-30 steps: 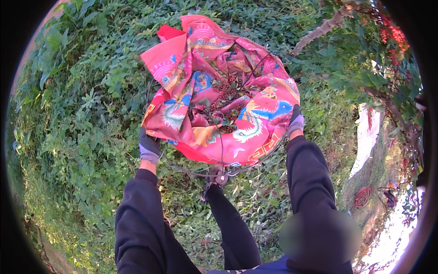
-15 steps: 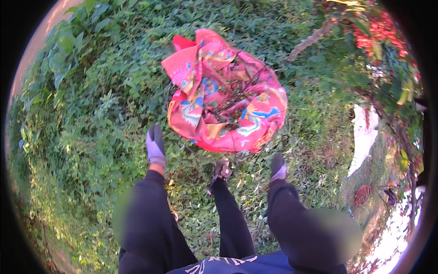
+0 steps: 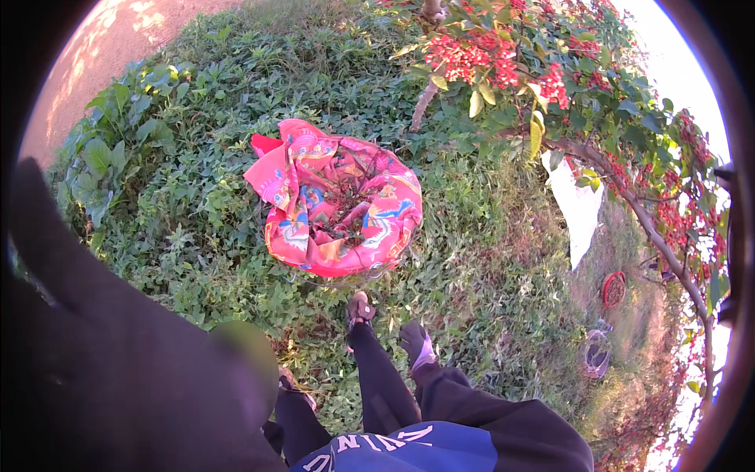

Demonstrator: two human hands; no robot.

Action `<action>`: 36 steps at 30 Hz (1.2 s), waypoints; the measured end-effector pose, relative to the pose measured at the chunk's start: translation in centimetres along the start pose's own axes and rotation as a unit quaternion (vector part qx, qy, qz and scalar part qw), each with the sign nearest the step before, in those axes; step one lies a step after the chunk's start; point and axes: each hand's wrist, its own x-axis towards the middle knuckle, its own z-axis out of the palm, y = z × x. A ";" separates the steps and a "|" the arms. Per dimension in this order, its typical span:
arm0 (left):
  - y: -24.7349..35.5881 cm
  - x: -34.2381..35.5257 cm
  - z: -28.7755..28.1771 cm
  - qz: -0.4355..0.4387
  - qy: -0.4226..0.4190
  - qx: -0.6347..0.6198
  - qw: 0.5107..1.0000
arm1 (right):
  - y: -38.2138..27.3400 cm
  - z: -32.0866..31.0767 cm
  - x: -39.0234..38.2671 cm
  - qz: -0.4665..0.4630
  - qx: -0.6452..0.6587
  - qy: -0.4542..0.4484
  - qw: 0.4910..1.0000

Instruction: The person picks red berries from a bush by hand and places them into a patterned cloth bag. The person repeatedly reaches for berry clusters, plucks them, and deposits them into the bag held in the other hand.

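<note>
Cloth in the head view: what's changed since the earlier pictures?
The right hand let go of the pink cloth and drew back toward the legs. The left let go too; its arm swung up leftward, close to the camera. The view shifted, showing more of the berried branches. The cloth stayed bunched open.

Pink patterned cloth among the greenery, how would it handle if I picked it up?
The pink patterned cloth would probably flop, since it bunches in loose folds. The reddish berry sprigs in its hollow look loose, so they might spill if it tipped.
</note>
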 end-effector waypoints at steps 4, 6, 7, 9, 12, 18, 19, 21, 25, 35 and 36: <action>3.1 1.3 0.1 0.016 -0.019 0.007 1.000 | -1.3 1.7 -1.2 -0.029 0.035 -0.051 0.998; 3.9 1.9 -0.3 0.018 -0.025 0.016 0.999 | -3.4 3.0 -1.6 -0.069 0.092 -0.122 0.986; 4.2 2.1 -0.3 0.019 -0.032 0.022 0.999 | -4.0 4.4 -2.3 -0.092 0.065 -0.055 0.992; 4.5 2.6 -0.2 0.018 -0.037 0.042 0.998 | -7.7 6.3 -3.1 -0.081 0.011 -0.072 0.994; 4.6 3.6 0.0 0.006 -0.030 0.047 0.998 | -13.6 10.3 -5.1 -0.112 -0.002 -0.015 0.994; 6.2 6.9 -0.6 0.052 -0.044 0.045 0.997 | -27.2 17.1 -10.2 -0.341 -0.141 -0.156 0.916; 6.5 7.6 -0.7 0.064 -0.043 0.040 0.996 | -29.2 18.5 -10.8 -0.348 -0.116 -0.162 0.916; 7.0 9.2 -0.5 0.086 -0.041 0.028 0.995 | -33.5 21.4 -11.3 -0.359 -0.090 -0.193 0.909; 7.7 11.0 -0.4 0.102 -0.030 0.023 0.994 | -39.1 27.3 -10.2 -0.399 -0.045 -0.258 0.879; 8.6 1.6 -0.8 -0.108 0.081 0.189 0.973 | -44.8 36.2 -2.2 -0.314 0.063 -0.136 0.938; 8.9 0.0 -1.1 -0.141 0.067 0.187 0.970 | -45.2 36.8 -1.6 -0.305 0.071 -0.138 0.940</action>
